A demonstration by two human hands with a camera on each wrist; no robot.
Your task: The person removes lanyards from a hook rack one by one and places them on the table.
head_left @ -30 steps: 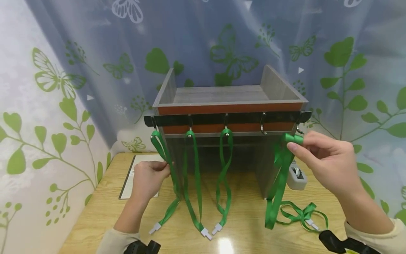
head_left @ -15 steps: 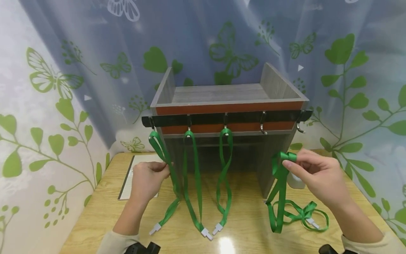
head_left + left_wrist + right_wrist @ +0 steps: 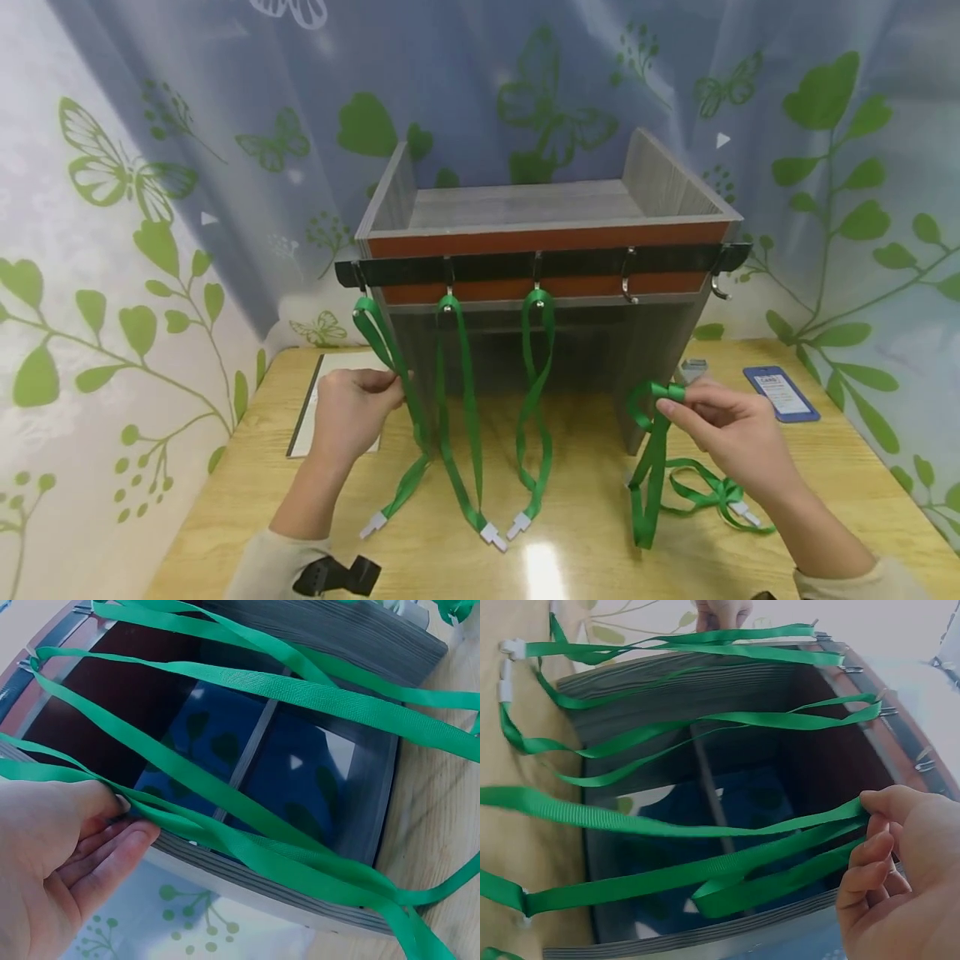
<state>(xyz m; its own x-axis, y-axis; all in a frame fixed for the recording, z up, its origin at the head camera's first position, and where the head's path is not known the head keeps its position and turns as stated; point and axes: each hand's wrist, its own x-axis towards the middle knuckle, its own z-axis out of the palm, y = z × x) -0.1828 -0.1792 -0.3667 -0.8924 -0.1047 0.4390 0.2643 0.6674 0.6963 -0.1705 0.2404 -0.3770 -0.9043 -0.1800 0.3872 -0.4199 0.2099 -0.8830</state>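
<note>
Three green lanyards hang from the black hook rail of a wooden shelf box. My left hand pinches the strap of the leftmost lanyard beside the box's left leg. The left wrist view shows that strap running out between thumb and fingers. My right hand pinches the folded loop of a fourth lanyard low in front of the box's right leg; its tail rests on the table. The right wrist view shows the right hand's fingers gripping the doubled strap.
Two hooks at the right of the rail, one and the end hook, carry nothing. Another green lanyard lies on the wooden table. A blue card holder lies at the right, and a sheet of paper at the left.
My right hand has come down with the lanyard loop, from beside the rightmost hook to just above the table. The left hand has stayed on the leftmost strap.
</note>
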